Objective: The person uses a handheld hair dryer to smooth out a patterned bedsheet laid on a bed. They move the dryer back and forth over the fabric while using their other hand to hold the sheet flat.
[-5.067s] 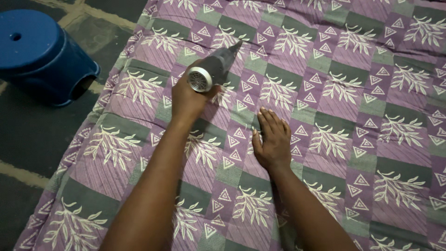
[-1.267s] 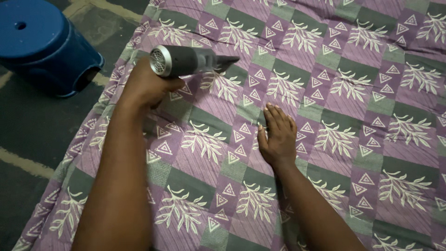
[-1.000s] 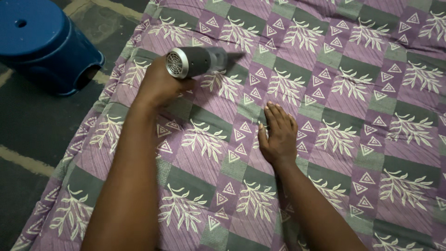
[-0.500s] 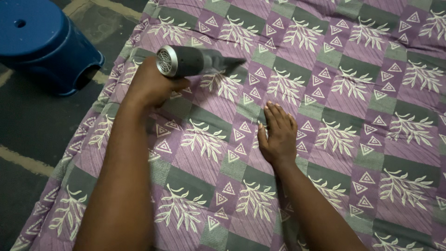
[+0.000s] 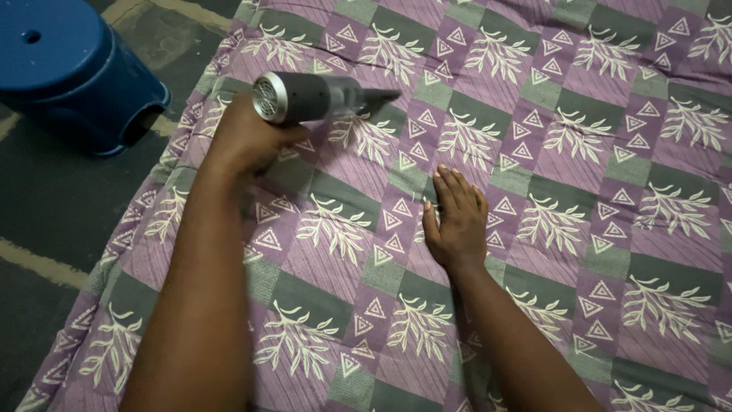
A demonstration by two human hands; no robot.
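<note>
My left hand (image 5: 244, 145) grips the handle of a grey hair dryer (image 5: 313, 96), which lies level with its narrow black nozzle pointing right, just above the cloth. My right hand (image 5: 456, 217) rests flat, fingers together, on a purple and green patterned bedsheet (image 5: 579, 191) printed with white leaf sprigs and triangles. The nozzle tip is a hand's width beyond my right fingertips, up and to the left of them. The dryer's handle is hidden inside my fist.
A blue plastic stool (image 5: 72, 72) stands on the dark floor at the upper left, close to the sheet's left edge. The floor (image 5: 46, 221) shows pale lines. The sheet spreads right and forward past the frame.
The hair dryer has swung from pointing away from me to lying level with its nozzle to the right, shifting slightly left and right along the cloth. My right hand has stayed flat in place.
</note>
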